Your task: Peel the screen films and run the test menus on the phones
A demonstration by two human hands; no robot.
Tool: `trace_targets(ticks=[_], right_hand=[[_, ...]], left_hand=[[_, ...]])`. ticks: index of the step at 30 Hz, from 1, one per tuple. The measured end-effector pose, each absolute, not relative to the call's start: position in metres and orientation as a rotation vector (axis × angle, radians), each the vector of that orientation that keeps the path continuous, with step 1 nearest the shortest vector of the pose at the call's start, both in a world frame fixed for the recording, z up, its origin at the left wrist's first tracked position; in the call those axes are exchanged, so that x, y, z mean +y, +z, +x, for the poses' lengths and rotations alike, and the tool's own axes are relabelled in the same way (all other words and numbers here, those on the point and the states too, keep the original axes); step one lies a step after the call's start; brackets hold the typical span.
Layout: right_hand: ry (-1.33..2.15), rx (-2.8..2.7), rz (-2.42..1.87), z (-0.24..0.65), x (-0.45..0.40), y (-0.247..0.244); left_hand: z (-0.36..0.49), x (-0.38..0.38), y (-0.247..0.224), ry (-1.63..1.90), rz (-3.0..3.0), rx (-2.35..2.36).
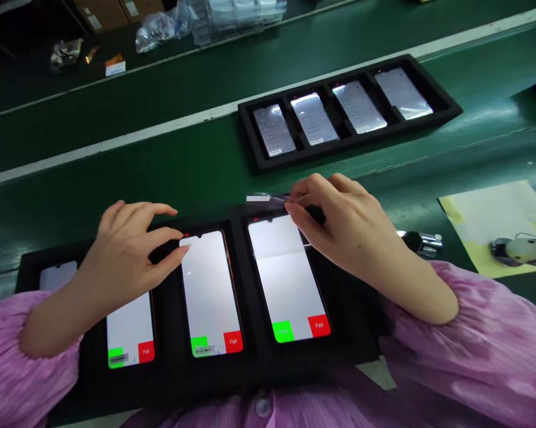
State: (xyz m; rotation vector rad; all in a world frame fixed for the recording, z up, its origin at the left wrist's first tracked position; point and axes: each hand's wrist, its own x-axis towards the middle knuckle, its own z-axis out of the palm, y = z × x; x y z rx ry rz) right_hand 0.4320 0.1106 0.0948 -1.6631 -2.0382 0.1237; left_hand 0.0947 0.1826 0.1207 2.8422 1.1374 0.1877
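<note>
A black foam tray [170, 380] in front of me holds several phones with lit white screens. My left hand [132, 249] hovers over it, its index finger and thumb slightly apart at the top left corner of the middle phone [210, 291]; whether they touch it I cannot tell. That phone shows green and red boxes at the bottom, with a barcode label over the green one. Above the right phone [286, 279], marked Pass and Fail, my right hand [339, 214] pinches a clear film [274, 201] with a white strip. Under my left forearm lies another lit phone [132, 330].
Beyond, a second black tray [268, 163] with several phones rests on the green surface [161, 178]. To the right are a yellow-edged sheet [495, 214], a metal and white object [524, 251] and a shiny cylinder [422, 244]. Clear plastic [161, 30] lies at the back.
</note>
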Motion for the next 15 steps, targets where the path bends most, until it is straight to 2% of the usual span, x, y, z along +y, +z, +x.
trace_targets(ticks=[5, 12, 15], right_hand=[[0.21, -1.946, -1.655, 0.431, 0.112, 0.096], [0.3, -1.84, -1.554, 0.436, 0.106, 0.101], [0.282, -1.754, -1.458, 0.44, 0.098, 0.104]], left_hand=[[0.092, 0.178, 0.123, 0.139, 2.949, 1.169], [0.099, 0.179, 0.126, 0.374, 2.834, 1.11], [0.097, 0.162, 0.142, 0.348, 2.685, 0.991]])
